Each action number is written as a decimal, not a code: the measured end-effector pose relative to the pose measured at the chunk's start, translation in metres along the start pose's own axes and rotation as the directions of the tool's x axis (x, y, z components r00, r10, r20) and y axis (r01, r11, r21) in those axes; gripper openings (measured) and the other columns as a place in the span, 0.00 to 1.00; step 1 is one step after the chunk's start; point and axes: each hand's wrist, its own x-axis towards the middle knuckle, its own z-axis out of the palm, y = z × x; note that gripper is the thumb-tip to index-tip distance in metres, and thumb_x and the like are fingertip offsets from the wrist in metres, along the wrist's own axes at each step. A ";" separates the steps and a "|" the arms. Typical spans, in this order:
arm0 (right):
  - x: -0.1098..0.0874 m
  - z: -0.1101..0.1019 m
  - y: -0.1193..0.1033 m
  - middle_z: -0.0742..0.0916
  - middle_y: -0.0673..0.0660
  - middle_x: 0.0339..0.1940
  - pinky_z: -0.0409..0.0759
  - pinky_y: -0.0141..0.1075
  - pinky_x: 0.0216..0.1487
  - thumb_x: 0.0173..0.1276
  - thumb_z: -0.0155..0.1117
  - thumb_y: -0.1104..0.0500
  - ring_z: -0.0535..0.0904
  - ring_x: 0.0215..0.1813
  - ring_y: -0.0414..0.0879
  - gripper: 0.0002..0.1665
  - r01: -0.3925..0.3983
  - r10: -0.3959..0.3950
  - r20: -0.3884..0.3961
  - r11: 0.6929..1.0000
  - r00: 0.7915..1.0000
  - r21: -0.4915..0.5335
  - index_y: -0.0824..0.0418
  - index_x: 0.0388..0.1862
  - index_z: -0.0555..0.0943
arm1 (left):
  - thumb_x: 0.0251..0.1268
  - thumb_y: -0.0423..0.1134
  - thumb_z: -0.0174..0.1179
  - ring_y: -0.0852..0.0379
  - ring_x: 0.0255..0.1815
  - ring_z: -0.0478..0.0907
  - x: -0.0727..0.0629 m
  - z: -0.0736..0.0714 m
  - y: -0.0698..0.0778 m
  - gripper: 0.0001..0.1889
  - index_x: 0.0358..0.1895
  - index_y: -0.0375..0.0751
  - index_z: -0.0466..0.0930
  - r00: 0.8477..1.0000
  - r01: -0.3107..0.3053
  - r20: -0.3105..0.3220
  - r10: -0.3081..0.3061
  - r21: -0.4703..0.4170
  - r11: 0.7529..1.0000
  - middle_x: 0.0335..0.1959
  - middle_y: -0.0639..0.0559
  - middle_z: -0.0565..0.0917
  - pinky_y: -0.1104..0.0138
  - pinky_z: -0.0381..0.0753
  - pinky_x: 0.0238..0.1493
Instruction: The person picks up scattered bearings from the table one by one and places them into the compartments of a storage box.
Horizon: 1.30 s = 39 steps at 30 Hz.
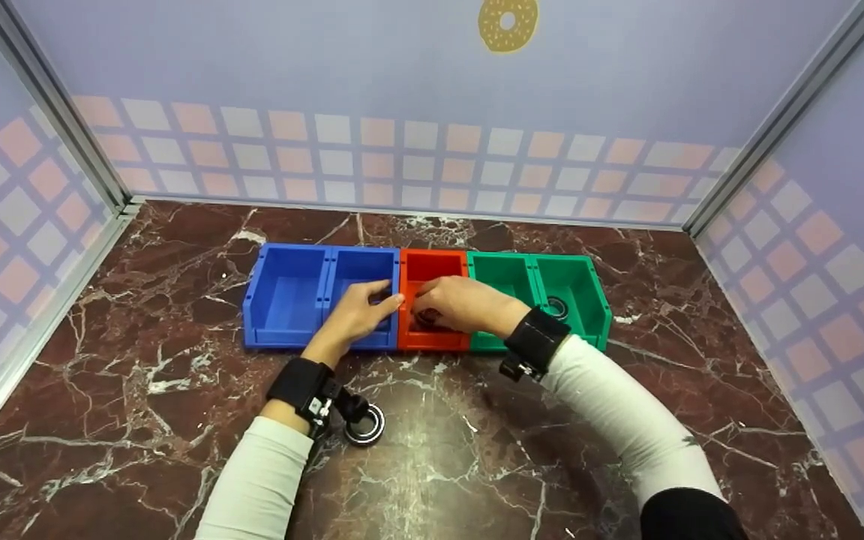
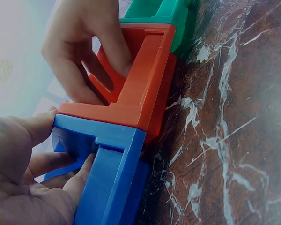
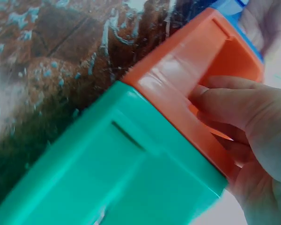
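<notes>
My right hand reaches down into the red bin. Its curled fingers are at a dark ring-shaped bearing, mostly covered by the hand; the bin wall hides the fingertips in the left wrist view. My left hand is over the blue bin beside the red one. Its thumb touches the rim where blue meets red, and its loosely bent fingers dip inside the blue bin. Nothing held shows clearly in the left hand.
Another blue bin stands at the row's left end. Two green bins form the right end; a bearing lies in the outer green bin. Another bearing lies on the marbled tabletop by my left wrist. Patterned walls enclose the table.
</notes>
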 end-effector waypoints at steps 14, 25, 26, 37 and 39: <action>-0.062 -0.022 0.009 0.85 0.59 0.58 0.81 0.42 0.62 0.64 0.71 0.60 0.80 0.61 0.52 0.18 -0.023 0.032 -0.181 0.998 0.983 0.050 0.58 0.54 0.85 | 0.73 0.46 0.56 0.41 0.75 0.63 -0.002 -0.001 0.000 0.32 0.73 0.32 0.62 1.000 0.014 -0.011 -0.014 -0.017 1.000 0.75 0.35 0.64 0.52 0.62 0.77; -0.125 -0.029 0.025 0.84 0.62 0.60 0.82 0.47 0.61 0.64 0.71 0.57 0.79 0.63 0.56 0.22 -0.241 0.249 -0.247 0.968 0.936 0.066 0.58 0.57 0.83 | 0.73 0.47 0.56 0.42 0.75 0.64 -0.001 0.000 0.001 0.33 0.74 0.32 0.61 1.000 0.020 -0.004 -0.020 -0.029 0.999 0.75 0.36 0.64 0.53 0.63 0.77; -0.129 -0.028 0.026 0.83 0.63 0.60 0.82 0.47 0.61 0.64 0.71 0.57 0.79 0.63 0.56 0.22 -0.261 0.271 -0.252 0.963 0.929 0.073 0.59 0.57 0.83 | 0.73 0.47 0.56 0.42 0.76 0.63 -0.001 0.001 0.001 0.33 0.74 0.32 0.61 1.000 0.016 -0.005 -0.016 -0.030 0.999 0.75 0.36 0.64 0.53 0.62 0.77; -0.151 -0.008 0.030 0.84 0.65 0.58 0.82 0.49 0.58 0.68 0.67 0.53 0.79 0.61 0.60 0.25 -0.461 0.502 -0.289 0.864 0.815 0.201 0.63 0.60 0.81 | 0.73 0.46 0.57 0.42 0.75 0.64 0.000 0.003 -0.002 0.33 0.73 0.32 0.62 1.000 0.003 -0.009 -0.003 -0.034 0.999 0.74 0.36 0.65 0.53 0.63 0.77; -0.151 -0.003 0.030 0.84 0.65 0.58 0.82 0.50 0.58 0.68 0.68 0.52 0.80 0.60 0.60 0.26 -0.487 0.541 -0.289 0.840 0.790 0.239 0.63 0.60 0.80 | 0.73 0.46 0.57 0.42 0.73 0.67 0.000 0.002 -0.002 0.32 0.73 0.31 0.62 1.000 -0.002 -0.012 0.001 -0.034 0.999 0.74 0.35 0.66 0.53 0.65 0.76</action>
